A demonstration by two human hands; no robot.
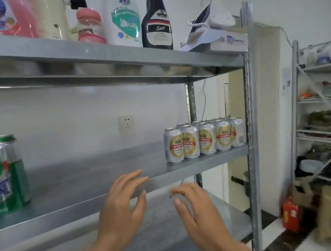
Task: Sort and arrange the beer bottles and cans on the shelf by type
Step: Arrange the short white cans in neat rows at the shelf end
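Two hands: both hang before the front edge of the grey metal middle board (79, 178) of the shelf, and neither holds anything.
Left hand (121, 207): released, the fingers spread and a little bent; the fingertips lie over the front edge of the board, but the blur does not let me tell if they touch it.
Right hand (195, 207): released too, the fingers loosely curved, lower than the front edge and apart from it, near the left hand.
Right end: the short silver cans with gold and red labels (204, 139) stand upright in close rows, the first row near the front edge.
Left end: the tall green and silver cans (0, 174) stand upright, well apart from the short ones; bare board lies between.
Step in hand: I judge that the two kinds are already separated, and the hands are between two grasps or near the finish.
Next move: if work is left, it calls for a reach to one group, to close a hand round a can and straighten the row.
Above: on the upper board (92, 57) stands a dark bottle with a white label (156, 27); whether it is beer I cannot tell.
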